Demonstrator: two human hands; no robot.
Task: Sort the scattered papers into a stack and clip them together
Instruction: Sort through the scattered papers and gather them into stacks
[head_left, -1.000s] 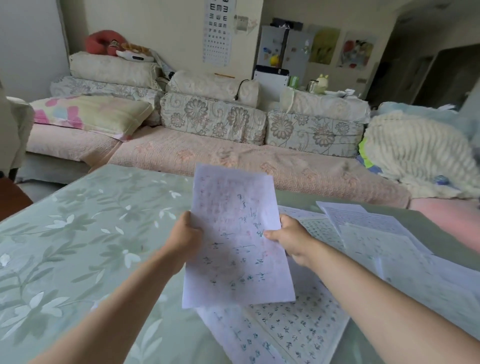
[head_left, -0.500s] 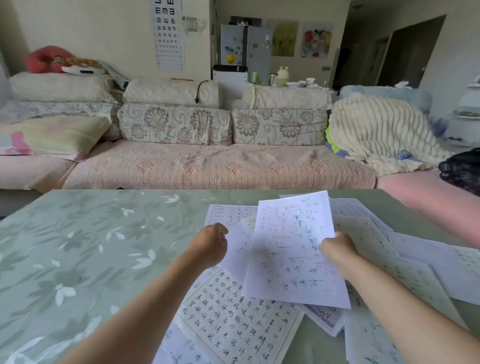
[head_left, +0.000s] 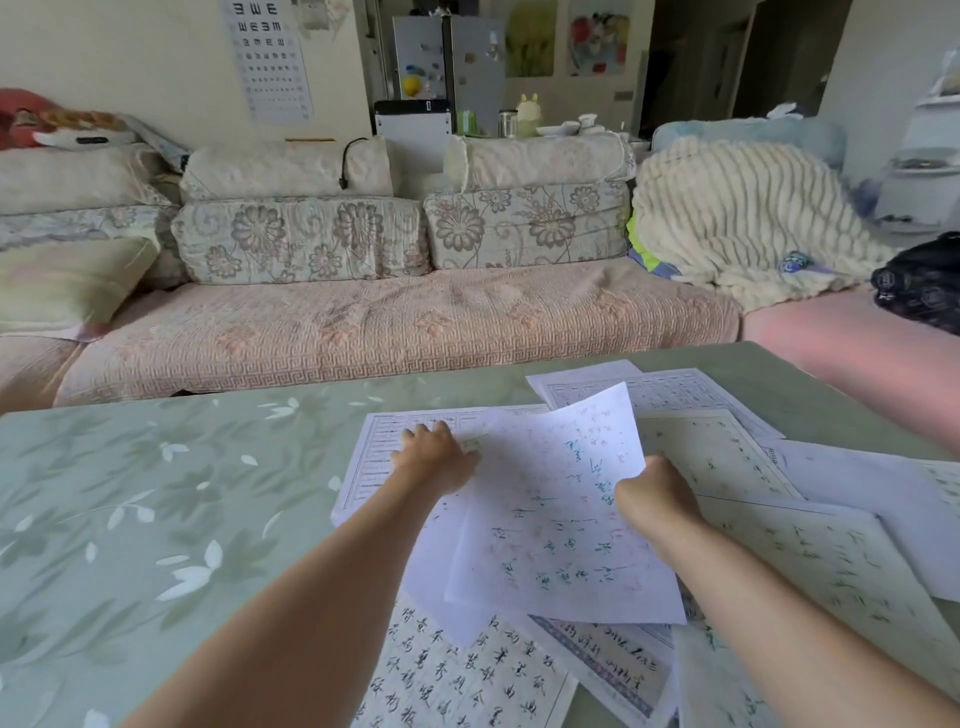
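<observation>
Several handwriting practice sheets (head_left: 737, 457) lie scattered and overlapping on the green floral desk (head_left: 130, 519), most of them spread out beyond and to the outer side of the right hand (head_left: 655, 496). That hand is closed on the right edge of a white sheet with blue-green writing (head_left: 558, 512), pinching it so that the sheet's far corner lifts off the pile and tilts upward, while its near edge rests on the papers below. The left hand (head_left: 435, 457) holds nothing; it lies palm down with fingers spread and slightly curled, pressing on a gridded sheet (head_left: 371, 457) just beside the lifted sheet's left edge. Part of this gridded sheet runs under the lifted one. Nearer to the person than both hands, between the two forearms, lies a sheet of large black brush characters (head_left: 467, 675), and next to it, under the right forearm, a sheet with a dark patterned border (head_left: 613, 665). More gridded sheets reach under and past the right forearm toward the desk's edge on that side. Beyond both hands, past the far edge of the desk, stands a sofa (head_left: 363, 322) with floral cushions and a cream ribbed blanket (head_left: 743, 218) heaped at the end on the right hand's side. No clip can be made out among the papers.
</observation>
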